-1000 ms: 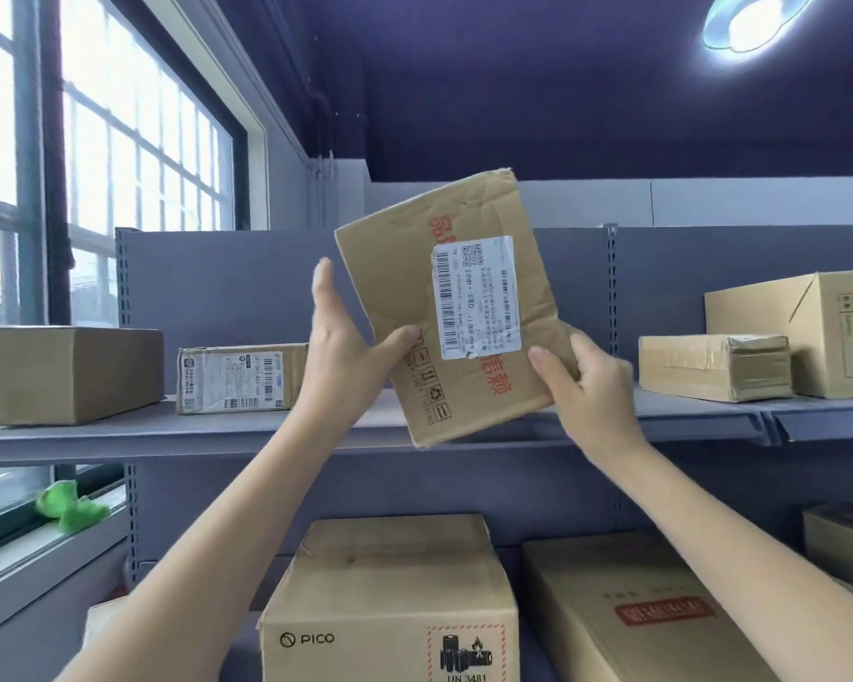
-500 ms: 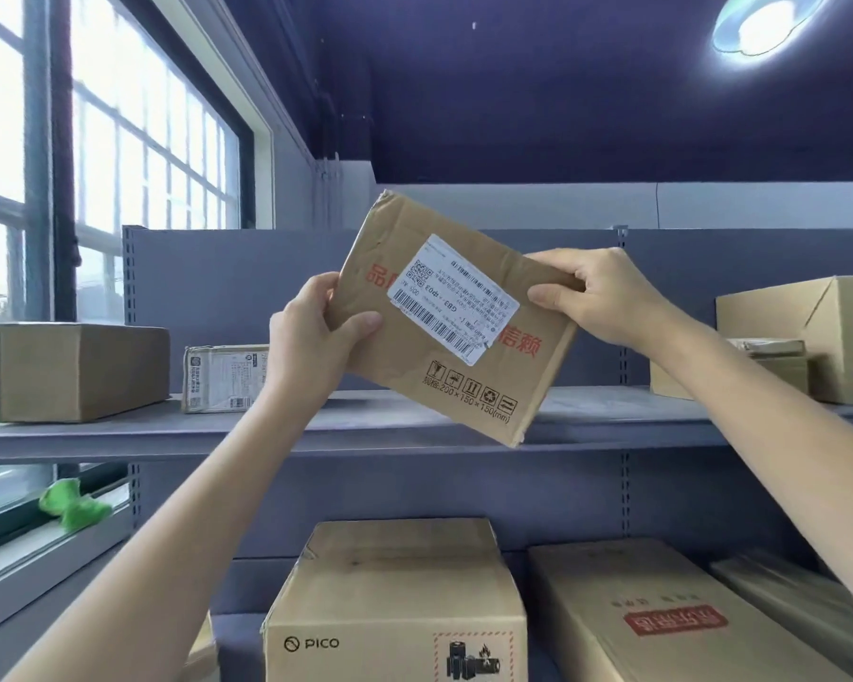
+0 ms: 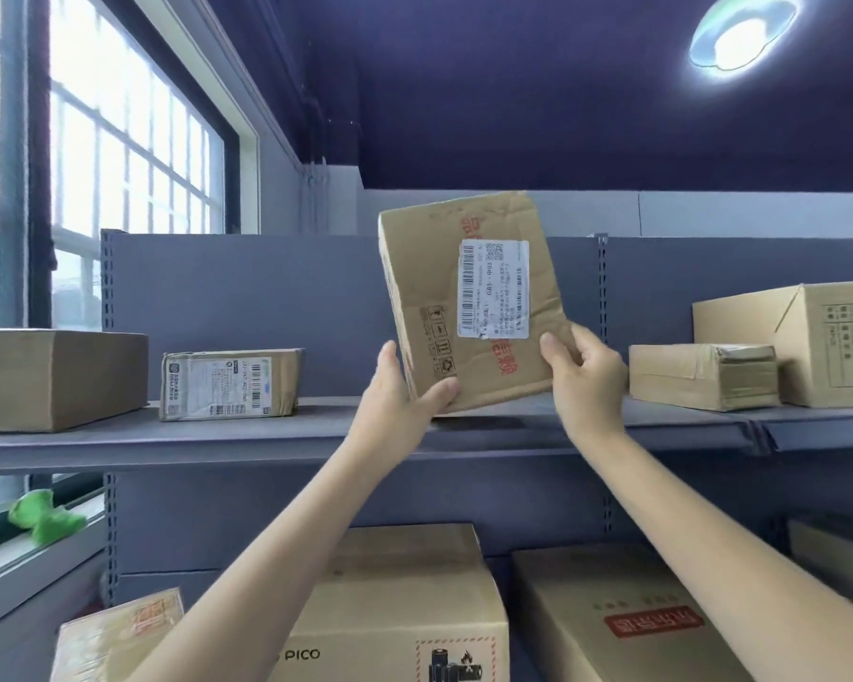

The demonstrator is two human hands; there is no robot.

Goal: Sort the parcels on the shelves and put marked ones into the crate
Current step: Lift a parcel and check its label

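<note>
A flat brown cardboard parcel (image 3: 444, 287) with a white shipping label and red print stands nearly upright just above the upper grey shelf (image 3: 316, 430). My left hand (image 3: 405, 391) grips its lower left corner. My right hand (image 3: 587, 376) holds its lower right edge. The label faces me, turned sideways. No crate is in view.
On the upper shelf sit a plain box (image 3: 55, 379) far left, a small labelled parcel (image 3: 227, 383), a taped parcel (image 3: 705, 376) and a large box (image 3: 803, 342) at right. Below stand a PICO box (image 3: 405, 607) with a hazard mark and a red-labelled box (image 3: 626, 617). A window is on the left.
The parcel was turned from a slanted, label-across pose to nearly upright. My right hand slid from its top right corner down to the lower right edge. The view tilted slightly.
</note>
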